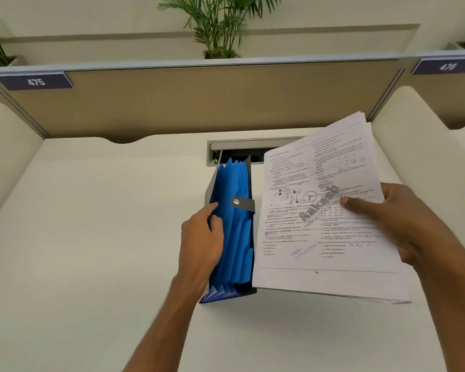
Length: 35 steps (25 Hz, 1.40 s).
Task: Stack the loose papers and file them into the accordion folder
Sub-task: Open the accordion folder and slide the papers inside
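Your work surface is a pale cream desk (91, 237), walled at the back by a tan partition. A grey-framed cable slot (242, 149) is cut into it near the back edge. Standing directly on the desk, just in front of that slot, is the blue accordion folder (235, 237), pockets fanned open upward.

"Where is there room to move?"

"The whole left side of the desk (91, 224) is lying bare, and so is the near edge."

"What is getting in the way?"

"The accordion folder (235, 232) is standing in the middle. The left hand (202, 237) is gripping its left side. The stack of papers (322, 210) is covering the right side, just beside the folder. The open slot (242, 151) is sitting at the far edge, with the divider wall (199, 103) standing behind it."
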Tool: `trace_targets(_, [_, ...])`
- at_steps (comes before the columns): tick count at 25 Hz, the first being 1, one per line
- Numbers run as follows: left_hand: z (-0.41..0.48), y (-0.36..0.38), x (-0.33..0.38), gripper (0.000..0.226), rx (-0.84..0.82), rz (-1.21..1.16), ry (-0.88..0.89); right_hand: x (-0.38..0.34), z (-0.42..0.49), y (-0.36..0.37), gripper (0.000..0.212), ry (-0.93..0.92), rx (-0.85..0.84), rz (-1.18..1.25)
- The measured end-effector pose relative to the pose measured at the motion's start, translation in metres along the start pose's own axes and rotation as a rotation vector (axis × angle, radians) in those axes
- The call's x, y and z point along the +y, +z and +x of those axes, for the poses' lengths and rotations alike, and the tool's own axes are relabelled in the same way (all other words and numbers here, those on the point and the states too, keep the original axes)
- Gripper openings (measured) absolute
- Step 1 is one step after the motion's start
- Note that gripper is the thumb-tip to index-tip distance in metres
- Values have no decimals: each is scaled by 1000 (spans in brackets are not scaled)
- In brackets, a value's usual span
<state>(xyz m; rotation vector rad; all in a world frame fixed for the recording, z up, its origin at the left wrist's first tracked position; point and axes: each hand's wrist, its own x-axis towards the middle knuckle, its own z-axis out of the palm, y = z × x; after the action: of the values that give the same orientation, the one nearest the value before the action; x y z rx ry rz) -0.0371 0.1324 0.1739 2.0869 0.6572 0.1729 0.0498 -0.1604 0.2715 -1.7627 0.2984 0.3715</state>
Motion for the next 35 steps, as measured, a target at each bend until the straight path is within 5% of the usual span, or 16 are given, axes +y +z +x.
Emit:
trace_targets(8, [-3, -4, -5, 70, -12, -61, 19, -17, -12, 0, 18, -34, 2, -58])
trace_targets(13, [0, -8, -12, 51, 12, -45, 10, -29, -22, -1, 15, -69, 34, -73])
trace_targets(17, [-1, -12, -10, 59, -5, -69, 31, -48, -32, 6, 18, -98, 14, -92])
trace_targets(21, [3, -11, -12, 61, 4, -94, 33, -69, -33, 21, 7, -144, -69, -208])
trace_targets(31, [0, -11, -10, 51, -24, -154, 19, -75, -5, 109, 29, -292, -111, -653])
trace_targets(35, [1, -12, -9, 50, -18, -120, 24, -70, 11, 139, 12, -321, -107, -798])
